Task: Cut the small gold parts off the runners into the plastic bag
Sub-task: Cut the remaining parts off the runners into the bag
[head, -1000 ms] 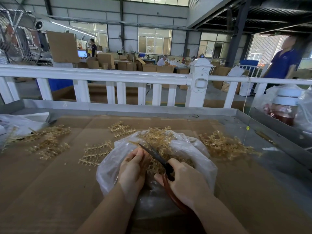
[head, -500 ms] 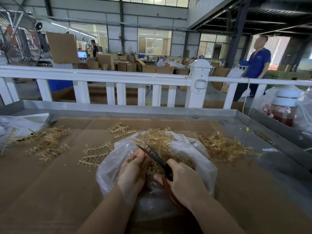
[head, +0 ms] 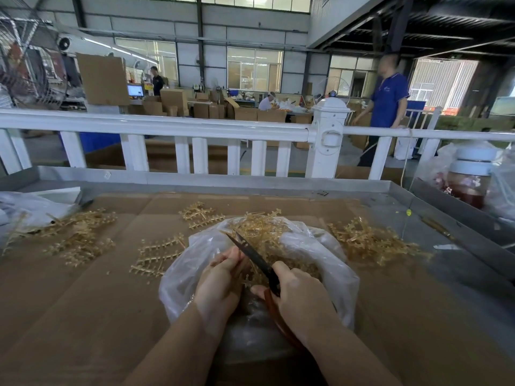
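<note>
Left hand (head: 220,285) is pinching a gold runner (head: 246,275) over the open plastic bag (head: 328,263), fingers curled round it. Right hand (head: 301,299) is gripping the scissors (head: 256,257) by their red-brown handles, dark blades pointing up-left beside the left fingers; whether the blades are parted is hard to tell. To do this snip well, probably keep the runner low inside the bag mouth, cut close to each part's stem, and keep the left fingertips clear of the blades so parts are dropping in, not flying out. Bag is sitting on the cardboard-covered table (head: 83,316), already holding a heap of gold pieces (head: 259,232). More uncut runners are lying left of the bag (head: 158,254), and another pile is sitting to its right (head: 370,240). A lidded jar (head: 471,179) with dark red contents is standing at far right.
</note>
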The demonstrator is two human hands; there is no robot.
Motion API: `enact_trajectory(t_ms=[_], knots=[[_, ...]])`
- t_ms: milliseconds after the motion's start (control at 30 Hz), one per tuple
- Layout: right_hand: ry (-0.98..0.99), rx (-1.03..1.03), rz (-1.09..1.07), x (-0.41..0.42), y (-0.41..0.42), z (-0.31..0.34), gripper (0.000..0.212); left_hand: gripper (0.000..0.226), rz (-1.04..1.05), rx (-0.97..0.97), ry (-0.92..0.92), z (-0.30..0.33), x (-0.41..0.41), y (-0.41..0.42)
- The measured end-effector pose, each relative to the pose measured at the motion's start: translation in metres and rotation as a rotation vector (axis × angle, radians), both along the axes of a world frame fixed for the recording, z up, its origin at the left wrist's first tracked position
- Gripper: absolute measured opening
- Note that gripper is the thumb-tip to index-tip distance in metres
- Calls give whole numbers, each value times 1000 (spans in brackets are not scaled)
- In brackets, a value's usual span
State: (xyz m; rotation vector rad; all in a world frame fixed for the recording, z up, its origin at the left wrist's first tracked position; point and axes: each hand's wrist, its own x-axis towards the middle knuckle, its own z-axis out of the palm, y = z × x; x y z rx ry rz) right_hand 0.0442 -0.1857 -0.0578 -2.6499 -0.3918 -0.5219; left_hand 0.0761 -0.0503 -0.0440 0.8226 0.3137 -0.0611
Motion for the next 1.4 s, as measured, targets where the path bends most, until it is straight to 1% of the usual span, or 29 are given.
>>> enact_trajectory(t_ms=[67,200,300,467,667,833,1033,1133,1200,1400], knots=[[-14,-12,2,1,0,-1,40,30,-9,-36,5,0,1,0],[-28,-23,7,3,0,-1,40,21,-36,-34,46,0,4,3],[-27,1,7,3,0,-2,40,25,-73,-14,42,-1,7,4],[-28,4,2,4,2,-1,40,30,-130,-48,67,2,5,4],[2,-12,-4,8,1,-2,41,36,-141,-27,100,0,8,6],[-7,-50,-5,10,0,-5,40,44,-153,-29,91,-5,9,5],[-38,-67,-12,10,-2,-8,42,38,-133,12,110,-7,11,8],[-48,-61,-5,8,-4,-9,44,34,-134,46,94,-8,10,9],[-50,-39,3,8,-4,-8,42,35,-137,59,72,-9,8,8],[-1,-19,19,9,-6,-5,41,30,-141,47,51,-9,5,10]])
